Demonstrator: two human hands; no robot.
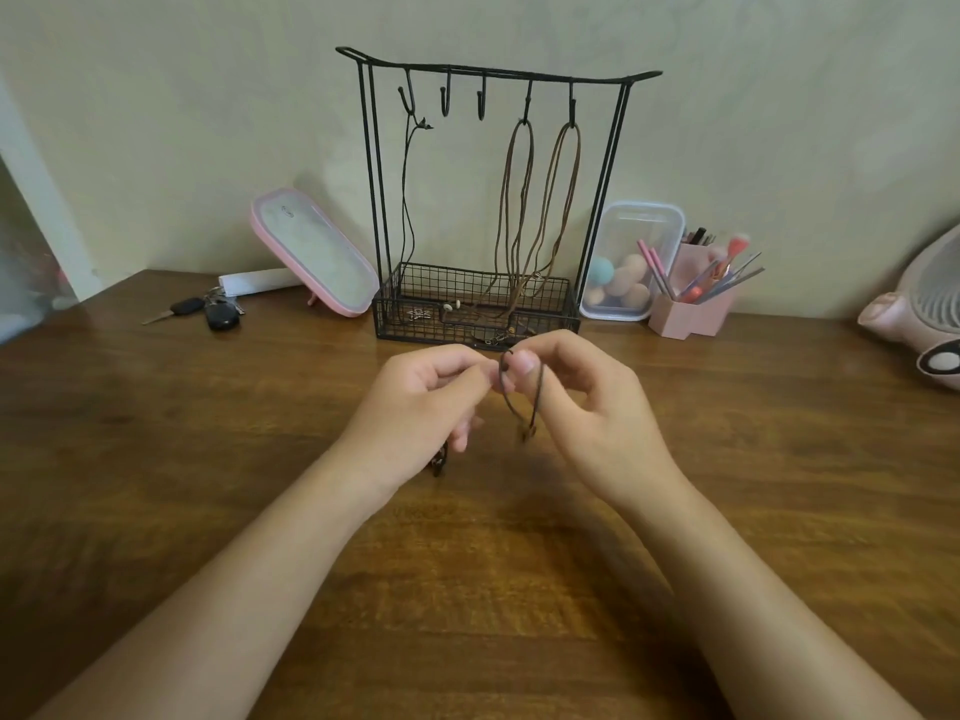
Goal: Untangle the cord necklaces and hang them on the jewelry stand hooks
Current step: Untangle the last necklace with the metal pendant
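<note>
A dark brown cord necklace (pixel 522 402) is held above the wooden table between both hands. My left hand (pixel 415 402) pinches one part of it, and a dark end (pixel 439 462) dangles below that hand. My right hand (pixel 582 402) pinches a small loop of the cord between thumb and finger. Behind them stands the black wire jewelry stand (pixel 496 72). A thin black cord (pixel 408 200) hangs from its leftmost hook, and two brown cord necklaces (pixel 540 210) hang from the two right hooks. Two middle hooks (pixel 462 101) are bare.
The stand's wire basket (pixel 395 304) holds small jewelry. A pink-rimmed mirror (pixel 314 252) and keys (pixel 208 310) lie to the left. A clear box of sponges (pixel 631 262), a pink brush holder (pixel 693 304) and a pink fan (pixel 924 314) sit to the right.
</note>
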